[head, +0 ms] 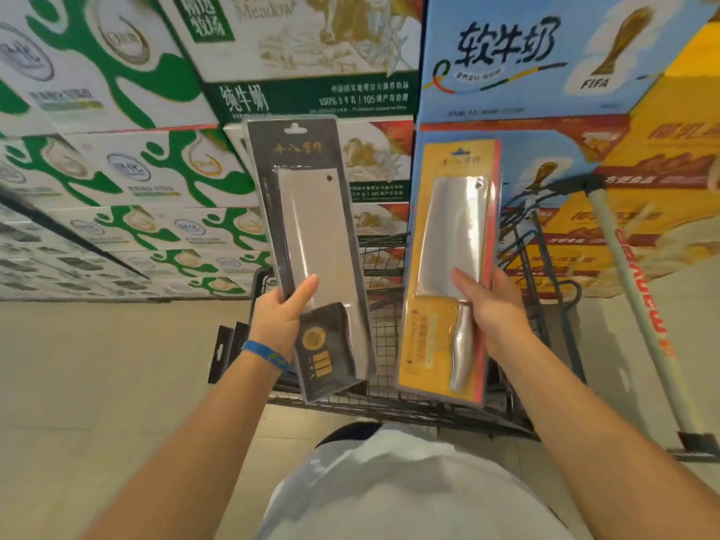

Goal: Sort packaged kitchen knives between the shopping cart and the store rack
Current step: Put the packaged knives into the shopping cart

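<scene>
so both hands are full here. the left hand [278,325] is clamped on the lower left edge of a long dark grey blister-card pack with a wide rectangular steel cleaver in it [311,228]. the thumb lies across the front over the bottom of the blade and the fingers are curled round behind. the pack stands nearly upright, leaning a bit left at the top, with a gold round sticker near the bottom just beside the wrist. there's a blue wristband [265,354] on that wrist.

the right hand [496,311] grips a yellow blister-card pack with an all-steel cleaver [448,235] by its right edge. the thumb presses on the front where blade meets handle, and the other fingers wrap round the back. that pack is upright too, handle end down.

the two packs are side by side with a gap between them, both held up above the dark wire shopping cart [385,337], not touching it. at the cart's left end a couple more black hang-card packs [224,354] stick up, can't tell what's in them.

behind are stacked green-and-white milk cartons [117,169] and blue printed cartons [526,52]. a pale pole with red lettering [631,298] slants down on the right, and there's a beige tiled floor [97,383] underneath.
</scene>
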The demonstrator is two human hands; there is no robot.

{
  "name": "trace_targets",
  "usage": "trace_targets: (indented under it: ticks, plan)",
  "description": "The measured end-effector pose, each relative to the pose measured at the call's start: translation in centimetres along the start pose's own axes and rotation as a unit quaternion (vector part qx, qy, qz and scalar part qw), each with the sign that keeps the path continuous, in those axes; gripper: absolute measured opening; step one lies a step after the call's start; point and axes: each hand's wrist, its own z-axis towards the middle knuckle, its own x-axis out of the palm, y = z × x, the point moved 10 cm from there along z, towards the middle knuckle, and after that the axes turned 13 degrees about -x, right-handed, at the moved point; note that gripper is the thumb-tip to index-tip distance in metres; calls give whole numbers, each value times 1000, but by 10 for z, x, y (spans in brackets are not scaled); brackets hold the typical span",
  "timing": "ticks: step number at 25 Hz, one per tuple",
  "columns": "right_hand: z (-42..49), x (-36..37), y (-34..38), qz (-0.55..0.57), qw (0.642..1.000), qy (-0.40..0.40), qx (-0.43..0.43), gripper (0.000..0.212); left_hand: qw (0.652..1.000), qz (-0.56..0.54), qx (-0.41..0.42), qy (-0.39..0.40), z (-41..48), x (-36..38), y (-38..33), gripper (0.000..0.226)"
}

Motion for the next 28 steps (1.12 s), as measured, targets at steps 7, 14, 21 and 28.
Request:
trace_targets:
  ticks: [7, 14, 21, 28]
  plan:
    - [-40, -48, 65, -27, 985, -153, -71, 45, 979, 120, 155, 52, -23, 81, -75, 32]
    - [-163, -180, 155, -124, 920, -354, -119, 66, 915, 153, 250, 277, -115, 268, -117, 51]
    - [-346, -319, 239, -94, 810, -545, -197, 32, 821, 190, 281, 459, -298, 437, -96, 51]
    - [-557, -444, 307, -111, 702, -649, -271, 52, 708, 173, 294, 619, -561, 561, -17, 47]
